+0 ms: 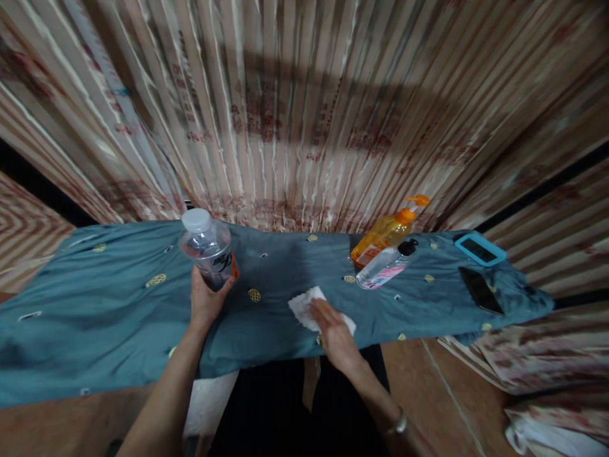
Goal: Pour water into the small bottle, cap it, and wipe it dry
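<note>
- The left hand (205,298) holds a clear bottle (206,246) from below. Its fingers are curled around the bottom part of the bottle.
- The bottle has a white cap and stands up over the tabletop (109,304), near the far edge.
- The tabletop is covered with a blue-green cloth that has little yellow shapes on it.
- The right hand (333,330) lies flat on a white rag (304,306). Its fingers are stretched out and press the rag down on the cloth; they are not closed around it.
- The rag is in the middle of the tabletop, near the front edge. It is a bit to the right of the bottle and not touching it.
- An orange pump bottle (386,232) stands further right, near the back.
- A small clear bottle with a black cap (383,269) lies on its side just in front of it.
- A phone with a light blue case (479,249) and a dark phone (480,289) lie at the right end.
- A striped curtain (304,108) hangs behind the tabletop.
- The right wrist wears a bracelet (398,423).
</note>
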A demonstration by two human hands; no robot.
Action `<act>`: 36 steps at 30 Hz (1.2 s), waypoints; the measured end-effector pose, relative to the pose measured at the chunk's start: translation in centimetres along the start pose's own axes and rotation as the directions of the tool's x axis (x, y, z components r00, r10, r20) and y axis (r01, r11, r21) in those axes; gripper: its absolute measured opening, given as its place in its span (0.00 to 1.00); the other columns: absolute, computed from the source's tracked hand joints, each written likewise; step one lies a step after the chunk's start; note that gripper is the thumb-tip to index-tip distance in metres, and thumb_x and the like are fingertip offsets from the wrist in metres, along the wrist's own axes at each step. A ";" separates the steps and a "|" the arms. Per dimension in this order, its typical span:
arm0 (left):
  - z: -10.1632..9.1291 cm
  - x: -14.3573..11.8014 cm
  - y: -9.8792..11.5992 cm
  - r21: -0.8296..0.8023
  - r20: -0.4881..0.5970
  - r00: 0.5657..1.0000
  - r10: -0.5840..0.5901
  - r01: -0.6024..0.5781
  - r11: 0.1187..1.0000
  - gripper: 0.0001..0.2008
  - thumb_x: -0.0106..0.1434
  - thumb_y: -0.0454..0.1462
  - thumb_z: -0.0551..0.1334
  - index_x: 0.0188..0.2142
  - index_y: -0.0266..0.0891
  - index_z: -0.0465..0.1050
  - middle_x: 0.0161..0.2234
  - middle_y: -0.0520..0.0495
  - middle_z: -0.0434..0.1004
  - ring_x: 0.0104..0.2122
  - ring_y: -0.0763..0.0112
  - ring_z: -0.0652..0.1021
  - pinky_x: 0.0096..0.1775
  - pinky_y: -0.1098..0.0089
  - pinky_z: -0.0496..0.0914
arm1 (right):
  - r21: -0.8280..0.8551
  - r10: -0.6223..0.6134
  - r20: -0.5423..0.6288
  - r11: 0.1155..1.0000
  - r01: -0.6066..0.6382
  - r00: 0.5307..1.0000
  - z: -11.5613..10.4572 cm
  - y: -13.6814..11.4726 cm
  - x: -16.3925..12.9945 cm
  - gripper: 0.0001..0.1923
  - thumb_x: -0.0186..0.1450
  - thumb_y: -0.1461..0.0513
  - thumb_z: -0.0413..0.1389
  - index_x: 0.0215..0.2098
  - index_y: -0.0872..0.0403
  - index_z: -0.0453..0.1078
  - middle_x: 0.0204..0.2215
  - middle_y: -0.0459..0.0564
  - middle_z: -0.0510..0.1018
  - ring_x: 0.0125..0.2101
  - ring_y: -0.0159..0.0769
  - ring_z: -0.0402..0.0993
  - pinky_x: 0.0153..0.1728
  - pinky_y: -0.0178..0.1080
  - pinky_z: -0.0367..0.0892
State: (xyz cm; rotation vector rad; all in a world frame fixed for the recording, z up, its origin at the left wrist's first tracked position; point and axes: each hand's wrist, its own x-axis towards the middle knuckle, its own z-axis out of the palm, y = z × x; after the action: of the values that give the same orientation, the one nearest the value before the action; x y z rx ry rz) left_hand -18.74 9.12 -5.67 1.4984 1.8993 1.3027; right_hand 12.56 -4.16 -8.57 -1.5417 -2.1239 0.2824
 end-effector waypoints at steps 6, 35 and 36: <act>0.0 0.0 -0.1 -0.008 0.000 1.000 -0.023 0.023 1.000 0.40 0.46 0.49 0.70 0.55 0.38 0.60 0.50 0.39 0.72 0.52 0.50 0.74 0.55 0.53 0.70 | -0.068 0.293 -0.262 0.945 -0.320 0.919 -3.0 6.3 -4.2 0.29 0.61 0.70 0.41 0.59 0.66 0.66 0.59 0.69 0.66 0.63 0.54 0.57 0.60 0.62 0.57; -0.2 0.1 -0.2 0.011 -0.002 0.999 -0.054 0.054 0.998 0.35 0.45 0.53 0.69 0.49 0.41 0.63 0.42 0.44 0.73 0.44 0.50 0.76 0.48 0.54 0.73 | -0.003 0.349 -0.269 0.932 -0.363 0.898 1.8 5.4 19.1 0.22 0.69 0.55 0.57 0.58 0.54 0.65 0.59 0.57 0.64 0.57 0.49 0.64 0.56 0.58 0.63; -0.2 0.1 -0.2 0.018 -0.004 0.998 -0.058 0.058 0.998 0.36 0.45 0.53 0.69 0.49 0.40 0.63 0.42 0.43 0.73 0.44 0.50 0.76 0.48 0.54 0.73 | 0.004 0.324 -0.252 0.942 -0.334 0.912 3.0 3.7 20.2 0.21 0.70 0.55 0.57 0.57 0.53 0.66 0.59 0.56 0.65 0.56 0.48 0.65 0.56 0.57 0.64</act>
State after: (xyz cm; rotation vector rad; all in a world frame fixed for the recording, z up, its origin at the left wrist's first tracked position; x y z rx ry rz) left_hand -18.99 9.11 -5.71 1.4395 1.9462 1.2666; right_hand 9.33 16.32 -7.34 -1.8527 -1.6820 0.1506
